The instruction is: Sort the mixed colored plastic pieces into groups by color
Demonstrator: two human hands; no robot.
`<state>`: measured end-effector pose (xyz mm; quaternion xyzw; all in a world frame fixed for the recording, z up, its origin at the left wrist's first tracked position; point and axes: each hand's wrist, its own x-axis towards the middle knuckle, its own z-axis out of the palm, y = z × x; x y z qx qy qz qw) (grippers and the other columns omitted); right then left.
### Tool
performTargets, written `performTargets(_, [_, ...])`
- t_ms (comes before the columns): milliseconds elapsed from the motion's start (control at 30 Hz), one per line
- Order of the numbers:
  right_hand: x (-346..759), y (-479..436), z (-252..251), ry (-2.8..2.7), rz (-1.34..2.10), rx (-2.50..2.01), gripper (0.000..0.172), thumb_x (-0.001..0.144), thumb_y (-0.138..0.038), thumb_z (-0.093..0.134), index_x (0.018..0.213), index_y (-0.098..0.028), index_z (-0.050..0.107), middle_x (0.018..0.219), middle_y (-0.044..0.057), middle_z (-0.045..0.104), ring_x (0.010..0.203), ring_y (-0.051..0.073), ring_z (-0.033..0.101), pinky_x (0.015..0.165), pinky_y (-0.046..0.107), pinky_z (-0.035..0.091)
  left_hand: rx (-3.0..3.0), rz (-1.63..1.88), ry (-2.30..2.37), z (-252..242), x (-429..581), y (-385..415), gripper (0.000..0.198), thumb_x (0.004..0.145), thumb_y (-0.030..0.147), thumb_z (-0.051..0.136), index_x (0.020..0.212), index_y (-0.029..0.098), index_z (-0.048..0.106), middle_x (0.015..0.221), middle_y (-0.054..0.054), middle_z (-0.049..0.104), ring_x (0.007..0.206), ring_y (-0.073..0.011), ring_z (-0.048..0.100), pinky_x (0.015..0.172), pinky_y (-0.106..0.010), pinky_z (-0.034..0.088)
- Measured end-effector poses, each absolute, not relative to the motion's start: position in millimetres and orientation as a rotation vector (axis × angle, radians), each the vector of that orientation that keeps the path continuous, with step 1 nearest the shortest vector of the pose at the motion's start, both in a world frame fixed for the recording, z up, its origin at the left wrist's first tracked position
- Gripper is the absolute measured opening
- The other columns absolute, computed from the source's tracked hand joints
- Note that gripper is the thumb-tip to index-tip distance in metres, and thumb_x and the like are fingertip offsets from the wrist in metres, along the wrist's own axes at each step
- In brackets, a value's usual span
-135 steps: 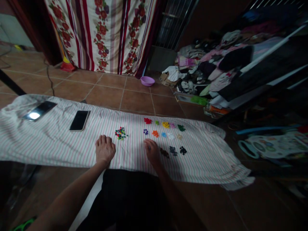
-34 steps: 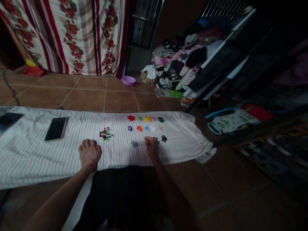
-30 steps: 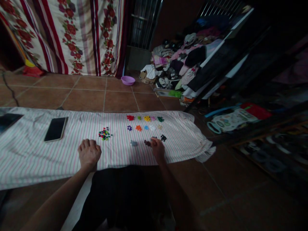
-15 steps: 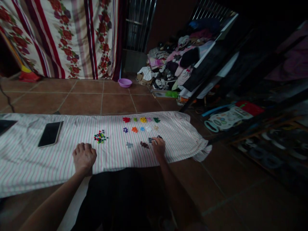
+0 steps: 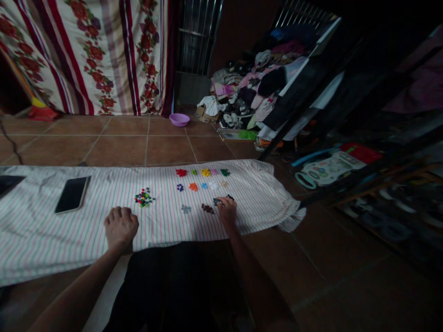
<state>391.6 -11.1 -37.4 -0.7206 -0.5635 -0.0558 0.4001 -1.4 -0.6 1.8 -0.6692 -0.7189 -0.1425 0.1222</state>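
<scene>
My right hand is over the dark grey pieces, fingers drawn together at the pile; what sits between the fingertips is too small to make out. Black pieces lie just beyond it, brown pieces and light grey pieces to its left. My left hand rests on the striped cloth with its fingers curled under and nothing visible in it. Close to it lies a mixed heap of small coloured pieces.
Farther back are small piles, among them red, yellow, dark green, orange and purple pieces. A phone lies at left. A purple basin and piled clothes are on the floor.
My right hand has shifted very slightly left at the dark grey pile. My left hand and the piles look unchanged, and the view has tilted a little.
</scene>
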Motion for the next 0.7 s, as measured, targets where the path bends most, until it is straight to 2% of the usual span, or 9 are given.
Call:
performTargets(233, [361.0,-0.6,-18.4,-1.421,-0.133,-1.668,0.029,0.09,-0.029,0.043,0.09,-0.018,0.069,0.094,0.009,0.069,0.093,0.022,0.058,0.092,0.041,0.043,-1.941,-0.431,-2.084,-1.5,-2.6,1.1,0.027,0.088,0.029,0.036,0.096,0.014,0.058,0.104,-0.014,0.055,0.105,-0.0279,0.049,0.087,-0.039,0.033])
performTargets(400, [300.5,15.2,-5.5,-1.522,0.114,-1.567,0.03,0.088,-0.025,0.042,0.096,-0.019,0.07,0.099,0.01,0.067,0.094,0.02,0.061,0.087,0.034,0.05,-1.954,-0.429,-2.136,2.9,-0.8,1.5,0.029,0.087,0.027,0.036,0.097,0.013,0.059,0.104,-0.016,0.056,0.106,-0.0291,0.048,0.088,-0.041,0.034])
performTargets(700, [209.8,36.6,-10.7,-1.786,0.466,-1.5,0.028,0.087,-0.016,0.048,0.1,-0.022,0.072,0.098,0.005,0.067,0.086,0.015,0.064,0.083,0.027,0.051,-1.963,-0.481,-2.144,1.7,-1.1,2.1,0.027,0.086,0.026,0.039,0.098,0.013,0.06,0.108,-0.017,0.057,0.112,-0.0303,0.048,0.09,-0.043,0.035])
